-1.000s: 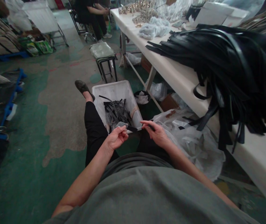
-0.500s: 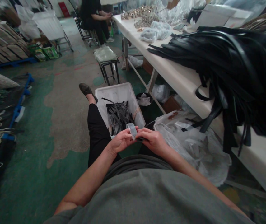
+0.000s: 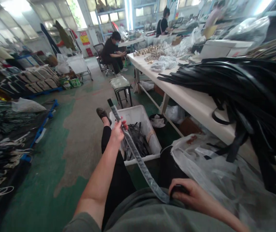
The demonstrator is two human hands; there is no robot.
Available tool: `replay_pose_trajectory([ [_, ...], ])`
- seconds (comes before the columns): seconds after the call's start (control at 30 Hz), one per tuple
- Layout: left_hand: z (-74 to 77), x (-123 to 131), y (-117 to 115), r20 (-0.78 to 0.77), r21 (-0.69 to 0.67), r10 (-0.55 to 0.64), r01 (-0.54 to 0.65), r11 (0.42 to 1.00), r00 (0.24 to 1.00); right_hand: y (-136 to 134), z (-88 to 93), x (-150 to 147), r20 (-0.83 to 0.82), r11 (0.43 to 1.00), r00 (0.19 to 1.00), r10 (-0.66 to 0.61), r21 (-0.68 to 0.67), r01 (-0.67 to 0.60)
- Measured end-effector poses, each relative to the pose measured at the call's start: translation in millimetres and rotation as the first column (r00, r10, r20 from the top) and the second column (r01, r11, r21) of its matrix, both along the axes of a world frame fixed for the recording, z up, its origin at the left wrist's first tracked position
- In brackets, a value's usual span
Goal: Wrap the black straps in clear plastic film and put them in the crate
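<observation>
A long black strap in a cloudy plastic sleeve (image 3: pixel 140 161) runs slantwise between my two hands. My left hand (image 3: pixel 118 130) is closed round its upper part, with the bare black tip sticking out beyond the fingers. At my lap, my right hand (image 3: pixel 186 191) grips the lower end, where a bare black piece curls between thumb and fingers. Behind the strap stands a white plastic bin (image 3: pixel 154 138) holding several thin dark strips (image 3: pixel 138 141). A large bundle of black straps (image 3: pixel 249 83) hangs over the table edge to my right.
The long white table (image 3: pixel 191 100) carries metal fittings (image 3: pixel 149 51) and plastic bags. Beneath it are a black bucket (image 3: pixel 158 120) and a big clear bag (image 3: pixel 215 174). Ahead stands a stool (image 3: pixel 120 83). Seated beyond is a person (image 3: pixel 113 51); pallets lie to the left.
My hands have moved apart, left hand forward and right hand back to my lap, with the sleeved strap now stretched out between them. The view has tilted up.
</observation>
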State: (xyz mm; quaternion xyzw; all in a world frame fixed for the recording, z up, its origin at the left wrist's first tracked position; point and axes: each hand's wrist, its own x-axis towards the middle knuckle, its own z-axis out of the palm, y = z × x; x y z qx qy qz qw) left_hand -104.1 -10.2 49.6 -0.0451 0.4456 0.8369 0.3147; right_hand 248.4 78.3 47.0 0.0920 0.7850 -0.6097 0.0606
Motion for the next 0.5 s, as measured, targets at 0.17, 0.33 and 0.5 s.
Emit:
replay_pose_trajectory([
  [0.17, -15.8, 69, -31, -0.158, -0.116, -0.471, 0.457, 0.882, 0.868, 14, 22.0, -48, -0.014, 0.932, 0.939, -0.344, -0.128, 0.340],
  [0.33, -36.6, 125, -59, -0.170, -0.270, -0.774, 0.727, 0.632, 0.610, 33, 32.6, -87, -0.188, 0.909, 0.895, -0.404, -0.186, 0.372],
  [0.5, -28.4, 140, -67, -0.260, -0.347, -0.846, 0.773, 0.532, 0.465, 27, 38.1, -85, -0.280, 0.940, 0.897, -0.341, -0.106, 0.324],
])
